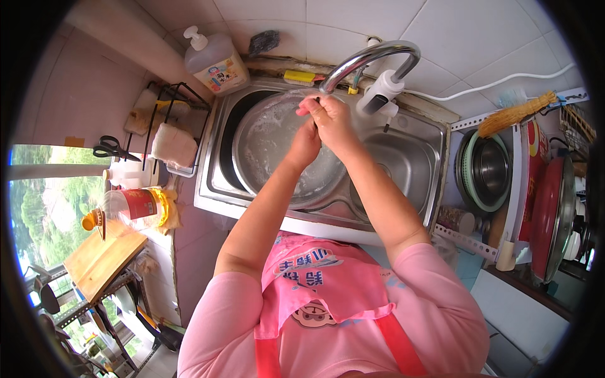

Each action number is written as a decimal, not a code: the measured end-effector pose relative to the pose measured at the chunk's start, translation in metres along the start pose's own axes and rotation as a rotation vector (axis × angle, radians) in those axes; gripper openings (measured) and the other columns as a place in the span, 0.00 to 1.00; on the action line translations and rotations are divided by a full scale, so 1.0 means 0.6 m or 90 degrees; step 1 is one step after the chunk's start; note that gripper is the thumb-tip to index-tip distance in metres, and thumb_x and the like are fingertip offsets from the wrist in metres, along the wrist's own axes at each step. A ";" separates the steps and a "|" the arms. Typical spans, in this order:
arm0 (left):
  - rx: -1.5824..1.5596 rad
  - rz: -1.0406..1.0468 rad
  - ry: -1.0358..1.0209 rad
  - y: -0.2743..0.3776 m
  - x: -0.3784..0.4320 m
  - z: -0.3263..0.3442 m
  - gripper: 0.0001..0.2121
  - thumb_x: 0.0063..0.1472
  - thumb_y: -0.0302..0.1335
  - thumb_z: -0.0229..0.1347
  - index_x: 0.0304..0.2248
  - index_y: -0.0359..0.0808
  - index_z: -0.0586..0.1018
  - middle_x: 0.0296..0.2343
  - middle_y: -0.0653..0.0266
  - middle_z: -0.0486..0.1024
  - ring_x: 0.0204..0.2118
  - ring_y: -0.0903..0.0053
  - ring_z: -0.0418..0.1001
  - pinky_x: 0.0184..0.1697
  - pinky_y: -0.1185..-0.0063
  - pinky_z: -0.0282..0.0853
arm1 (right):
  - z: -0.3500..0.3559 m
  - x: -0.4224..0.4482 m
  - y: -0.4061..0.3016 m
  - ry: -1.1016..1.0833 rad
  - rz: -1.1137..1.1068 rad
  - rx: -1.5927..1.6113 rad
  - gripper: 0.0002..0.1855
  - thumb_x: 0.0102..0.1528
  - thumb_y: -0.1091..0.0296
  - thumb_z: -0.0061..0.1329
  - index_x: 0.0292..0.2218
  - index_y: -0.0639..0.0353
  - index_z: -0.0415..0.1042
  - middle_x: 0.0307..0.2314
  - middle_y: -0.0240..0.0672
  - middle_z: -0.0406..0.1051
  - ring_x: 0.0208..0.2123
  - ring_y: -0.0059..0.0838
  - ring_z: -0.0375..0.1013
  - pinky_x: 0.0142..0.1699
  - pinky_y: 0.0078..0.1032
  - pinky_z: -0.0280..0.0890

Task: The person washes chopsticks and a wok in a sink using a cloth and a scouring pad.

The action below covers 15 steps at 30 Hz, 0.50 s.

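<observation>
Both hands meet under the spout of a chrome gooseneck faucet, above a large round metal basin of cloudy, foamy water. My right hand wraps around a thin dark stick-like object, whose tip shows just above the fist. Lower down, my left hand grips the same object against the right palm. Fingers hide most of it, so its exact kind cannot be told. The basin sits in the left bowl of a stainless steel sink; the smaller right bowl lies beside my right forearm.
A pump bottle and a yellow brush stand behind the sink. At left are a black wire rack with sponges, scissors and a wooden cutting board. Nested bowls and a whisk broom are at right.
</observation>
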<state>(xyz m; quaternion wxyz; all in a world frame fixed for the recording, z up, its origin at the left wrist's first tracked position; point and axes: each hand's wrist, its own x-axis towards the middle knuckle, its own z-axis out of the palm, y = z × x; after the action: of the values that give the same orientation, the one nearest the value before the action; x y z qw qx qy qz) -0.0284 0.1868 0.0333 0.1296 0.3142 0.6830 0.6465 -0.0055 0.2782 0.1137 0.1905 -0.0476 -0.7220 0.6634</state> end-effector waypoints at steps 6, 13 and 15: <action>0.032 -0.157 0.001 -0.104 -0.061 0.016 0.08 0.60 0.22 0.48 0.39 0.32 0.73 0.33 0.53 0.76 0.38 0.64 0.74 0.43 0.73 0.66 | 0.001 0.010 -0.037 -0.003 0.031 0.006 0.14 0.61 0.62 0.43 0.35 0.66 0.71 0.27 0.37 0.75 0.31 0.24 0.74 0.40 0.21 0.66; 0.103 -0.245 -0.075 -0.205 -0.078 0.021 0.11 0.61 0.27 0.49 0.41 0.31 0.75 0.35 0.50 0.76 0.41 0.61 0.74 0.46 0.71 0.65 | 0.031 -0.005 0.016 0.008 -0.013 0.056 0.15 0.63 0.60 0.40 0.32 0.63 0.69 0.21 0.28 0.65 0.23 0.17 0.61 0.33 0.16 0.60; 0.093 -0.189 -0.061 -0.233 -0.081 0.037 0.12 0.61 0.29 0.49 0.42 0.31 0.75 0.36 0.49 0.76 0.41 0.62 0.74 0.47 0.71 0.65 | 0.043 -0.002 0.024 0.015 -0.063 0.016 0.16 0.63 0.59 0.39 0.29 0.62 0.68 0.19 0.25 0.61 0.21 0.16 0.57 0.30 0.15 0.57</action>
<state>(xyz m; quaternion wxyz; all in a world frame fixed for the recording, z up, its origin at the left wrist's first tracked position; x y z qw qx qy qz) -0.0149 0.1802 -0.1156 0.2331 0.2490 0.7602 0.5530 -0.0158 0.2550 0.0982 0.2323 -0.0171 -0.7127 0.6617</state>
